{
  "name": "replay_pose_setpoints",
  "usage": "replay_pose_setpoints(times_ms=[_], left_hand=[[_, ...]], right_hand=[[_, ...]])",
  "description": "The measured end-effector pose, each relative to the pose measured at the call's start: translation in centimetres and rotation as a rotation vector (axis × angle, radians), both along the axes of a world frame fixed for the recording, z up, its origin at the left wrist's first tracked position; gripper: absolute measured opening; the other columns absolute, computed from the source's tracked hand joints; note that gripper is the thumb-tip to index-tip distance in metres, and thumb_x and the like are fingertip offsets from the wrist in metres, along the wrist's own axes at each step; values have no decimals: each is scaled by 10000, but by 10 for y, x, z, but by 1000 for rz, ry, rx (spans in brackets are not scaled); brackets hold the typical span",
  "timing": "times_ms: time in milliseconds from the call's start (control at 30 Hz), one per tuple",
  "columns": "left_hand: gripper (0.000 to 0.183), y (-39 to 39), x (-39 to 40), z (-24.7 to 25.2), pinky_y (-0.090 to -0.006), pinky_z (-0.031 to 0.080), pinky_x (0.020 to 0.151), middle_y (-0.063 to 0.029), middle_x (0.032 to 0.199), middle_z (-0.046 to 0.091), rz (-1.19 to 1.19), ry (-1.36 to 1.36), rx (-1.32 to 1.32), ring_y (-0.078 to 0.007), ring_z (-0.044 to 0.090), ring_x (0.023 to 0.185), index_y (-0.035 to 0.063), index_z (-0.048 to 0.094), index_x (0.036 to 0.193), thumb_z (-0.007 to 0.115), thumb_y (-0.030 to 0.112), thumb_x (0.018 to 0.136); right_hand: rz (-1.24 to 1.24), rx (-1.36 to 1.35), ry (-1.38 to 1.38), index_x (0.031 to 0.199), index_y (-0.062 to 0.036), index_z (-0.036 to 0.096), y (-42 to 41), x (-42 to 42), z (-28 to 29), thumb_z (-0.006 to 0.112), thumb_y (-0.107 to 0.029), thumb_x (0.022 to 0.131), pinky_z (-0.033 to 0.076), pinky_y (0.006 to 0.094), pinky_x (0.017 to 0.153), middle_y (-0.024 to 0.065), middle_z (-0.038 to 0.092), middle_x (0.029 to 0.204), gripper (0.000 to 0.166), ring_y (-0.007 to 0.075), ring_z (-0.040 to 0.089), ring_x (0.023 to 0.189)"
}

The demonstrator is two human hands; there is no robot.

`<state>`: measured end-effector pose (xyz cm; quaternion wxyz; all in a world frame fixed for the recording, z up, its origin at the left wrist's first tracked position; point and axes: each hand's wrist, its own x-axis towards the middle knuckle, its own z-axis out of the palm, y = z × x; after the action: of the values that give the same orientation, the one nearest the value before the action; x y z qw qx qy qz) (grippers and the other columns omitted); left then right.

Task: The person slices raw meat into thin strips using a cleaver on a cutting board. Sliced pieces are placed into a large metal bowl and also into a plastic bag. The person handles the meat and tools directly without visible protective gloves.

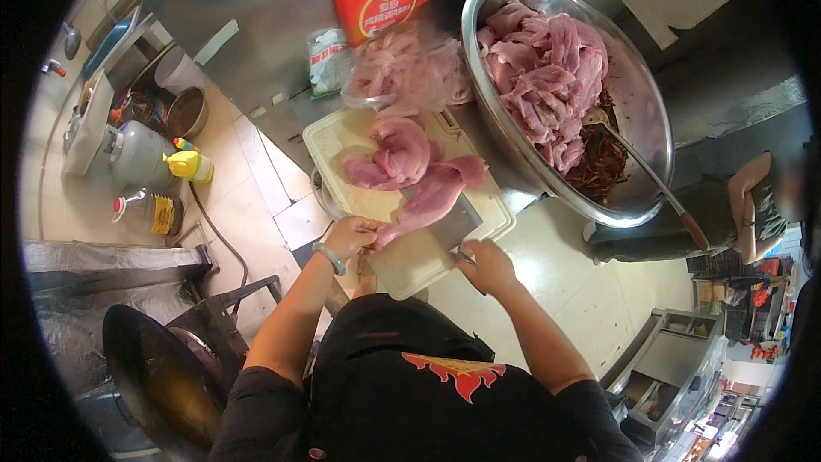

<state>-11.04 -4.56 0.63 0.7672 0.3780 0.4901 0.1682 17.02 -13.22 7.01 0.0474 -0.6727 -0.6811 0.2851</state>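
Note:
My left hand (349, 237), with a pale bangle at its wrist, pinches the narrow end of a strip of raw meat (433, 196). This strip lies across a cream cutting board (407, 269) at the counter's near edge. My right hand (490, 267) grips the handle of a cleaver (457, 221), whose broad blade lies flat, partly under the strip. Another raw meat piece (401, 151) rests farther back on the board. Behind it, a clear plastic bag (407, 67) holds more pale raw meat.
A large steel basin (660, 135) at right holds heaped meat (545, 70), a dark shredded mixture (600, 170) and a ladle (654, 176). Red (388, 3) and white (327, 61) printed packets stand behind the board. A wok (160, 385) is at lower left. Another person (680, 218) stands at right.

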Motion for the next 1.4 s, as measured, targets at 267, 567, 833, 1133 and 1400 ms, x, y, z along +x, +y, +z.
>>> replay_pose_setpoints(times_ms=[267,567,833,1133,1400], left_hand=[[135,-39,31,12,-358,463,704,-84,848,586,71,558,1252,-276,558,794,25,590,828,592,52,695],[107,-39,48,-9,-352,445,772,-76,898,565,-120,568,1565,-259,535,912,27,581,798,541,61,705],[165,-43,46,-5,-354,445,718,-73,833,538,-108,626,1552,-258,523,826,48,582,836,557,70,675],[184,-31,37,-5,-357,430,673,-69,836,506,-277,600,1562,-257,508,797,67,584,881,522,99,711],[216,-48,38,0,-372,420,730,-95,950,524,-227,763,1635,-260,509,892,39,599,898,530,104,704]], right_hand=[[-181,-117,-79,1036,-47,420,-16,-17,-33,465,-60,735,457,474,727,231,546,938,305,409,567,821],[-42,-148,-322,910,-62,503,-54,29,58,516,-141,713,473,447,655,161,597,818,213,359,595,750],[-113,-204,-290,851,-97,522,-72,62,86,622,-284,712,465,433,615,126,611,735,254,325,598,713],[-50,-46,-567,812,-91,570,-45,80,82,572,-139,702,474,415,627,116,582,739,120,314,590,695],[-289,-93,-374,752,-49,585,-94,103,125,620,-197,686,462,381,595,131,573,676,166,285,577,636]])
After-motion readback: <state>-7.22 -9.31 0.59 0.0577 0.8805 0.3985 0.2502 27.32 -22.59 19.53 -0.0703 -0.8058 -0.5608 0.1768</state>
